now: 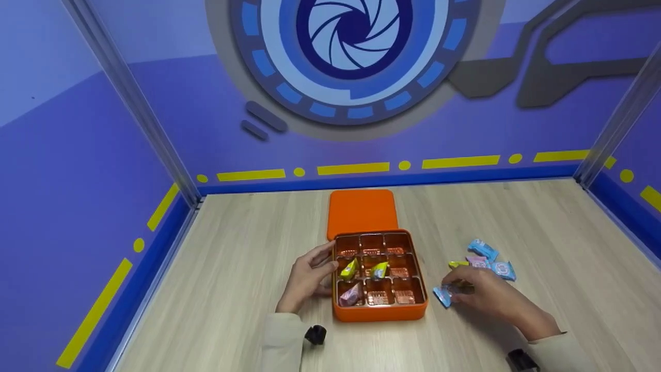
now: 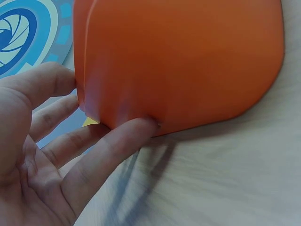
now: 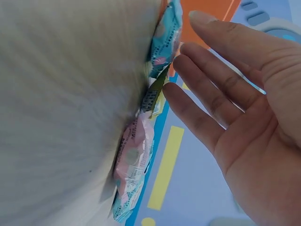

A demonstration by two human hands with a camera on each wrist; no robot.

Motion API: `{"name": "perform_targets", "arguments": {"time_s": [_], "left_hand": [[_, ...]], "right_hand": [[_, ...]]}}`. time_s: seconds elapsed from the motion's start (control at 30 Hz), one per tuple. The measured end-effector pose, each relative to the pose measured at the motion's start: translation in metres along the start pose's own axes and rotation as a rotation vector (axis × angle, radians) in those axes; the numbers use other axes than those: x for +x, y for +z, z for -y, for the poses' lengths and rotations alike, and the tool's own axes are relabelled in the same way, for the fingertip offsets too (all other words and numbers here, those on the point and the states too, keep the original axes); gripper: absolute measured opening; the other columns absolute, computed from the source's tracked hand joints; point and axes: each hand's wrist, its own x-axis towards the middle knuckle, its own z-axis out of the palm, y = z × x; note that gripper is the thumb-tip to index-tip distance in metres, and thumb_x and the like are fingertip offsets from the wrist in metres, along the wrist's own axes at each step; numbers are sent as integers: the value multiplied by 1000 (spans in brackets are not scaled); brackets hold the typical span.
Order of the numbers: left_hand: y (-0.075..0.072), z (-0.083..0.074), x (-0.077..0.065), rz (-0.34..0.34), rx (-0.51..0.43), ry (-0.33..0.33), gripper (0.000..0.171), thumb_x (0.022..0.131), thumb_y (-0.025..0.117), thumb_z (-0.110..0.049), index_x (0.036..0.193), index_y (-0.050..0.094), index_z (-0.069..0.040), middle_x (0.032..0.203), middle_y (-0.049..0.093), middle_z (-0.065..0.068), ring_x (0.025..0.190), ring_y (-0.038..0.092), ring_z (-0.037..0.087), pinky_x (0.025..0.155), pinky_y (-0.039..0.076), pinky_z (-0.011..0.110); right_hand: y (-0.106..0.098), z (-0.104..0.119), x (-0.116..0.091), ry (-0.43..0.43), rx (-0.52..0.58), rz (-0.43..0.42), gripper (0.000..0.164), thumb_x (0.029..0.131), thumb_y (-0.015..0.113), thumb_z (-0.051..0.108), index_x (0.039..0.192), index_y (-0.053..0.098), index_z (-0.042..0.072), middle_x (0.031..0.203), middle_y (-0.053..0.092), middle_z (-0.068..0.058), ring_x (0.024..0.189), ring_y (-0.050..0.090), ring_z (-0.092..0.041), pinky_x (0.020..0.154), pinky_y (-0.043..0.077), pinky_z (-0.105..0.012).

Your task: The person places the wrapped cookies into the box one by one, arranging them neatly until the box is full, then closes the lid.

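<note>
An orange box [image 1: 379,313] with a clear divided insert stands on the table. Yellow-green wrapped candies lie in its middle-left compartment [image 1: 349,269] and its centre one [image 1: 379,269]; a pink wrapped candy [image 1: 351,295] is in the front-left one. My left hand [image 1: 305,279] rests its fingertips against the box's left side, fingers loosely extended. Right of the box, my right hand [image 1: 490,295] is low over the table, its thumb and fingertips right at a blue wrapped candy [image 1: 442,296]. In the right wrist view its fingers are extended and apart, beside that blue candy [image 3: 165,42].
Behind the box lies an orange lid [image 1: 361,211]. Beyond my right hand sit more wrapped candies: a yellow-green one [image 1: 457,264], a pink one [image 1: 478,261] and blue ones [image 1: 483,249]. Printed panels [image 1: 155,129] wall the table at the back and sides.
</note>
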Motion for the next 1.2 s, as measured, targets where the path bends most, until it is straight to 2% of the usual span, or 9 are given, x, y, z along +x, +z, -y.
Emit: {"name": "perform_targets", "arguments": {"time_s": [0.13, 0.47, 0.63, 0.73, 0.93, 1.2], "left_hand": [[0, 1, 0, 3, -9, 3, 54, 100, 75, -9, 153, 60, -10, 153, 55, 23, 140, 52, 43, 76, 64, 48], [-1, 1, 0, 18, -24, 14, 54, 101, 74, -10, 153, 58, -8, 154, 54, 22, 140, 53, 41, 73, 65, 49], [-1, 0, -1, 21, -36, 5, 55, 101, 74, -10, 154, 58, -9, 154, 54, 22, 138, 55, 41, 70, 65, 50], [0, -1, -1, 21, -43, -5, 55, 101, 74, -10, 154, 57, -9, 154, 54, 21, 137, 56, 40, 69, 65, 51], [0, 0, -1, 21, -57, -10, 56, 101, 73, -9, 154, 57, -8, 154, 54, 22, 136, 57, 40, 67, 65, 51], [0, 1, 0, 11, -20, 9, 54, 101, 74, -9, 153, 59, -8, 153, 55, 22, 140, 53, 41, 74, 65, 47]], "right_hand": [[2, 0, 0, 19, -22, 29, 24, 88, 84, 0, 109, 77, 9, 104, 75, 1, 95, 70, -19, 82, 62, -41], [3, 1, 2, -26, -70, 48, 22, 88, 80, -6, 104, 80, 10, 105, 76, 0, 96, 71, -17, 82, 63, -41], [3, 3, 1, 5, -83, 91, 29, 89, 75, -11, 109, 80, 9, 109, 76, -1, 101, 71, -21, 86, 62, -47], [3, 3, 0, 2, -99, 96, 35, 85, 76, -13, 111, 79, 9, 110, 75, 0, 103, 70, -22, 88, 61, -47], [8, 3, 0, -25, -126, 57, 35, 80, 88, -5, 110, 78, 12, 105, 74, 3, 99, 69, -18, 84, 61, -44], [12, 3, 1, -45, -133, -25, 29, 86, 85, -3, 105, 78, 16, 100, 73, 10, 92, 67, -10, 79, 61, -38]]}}
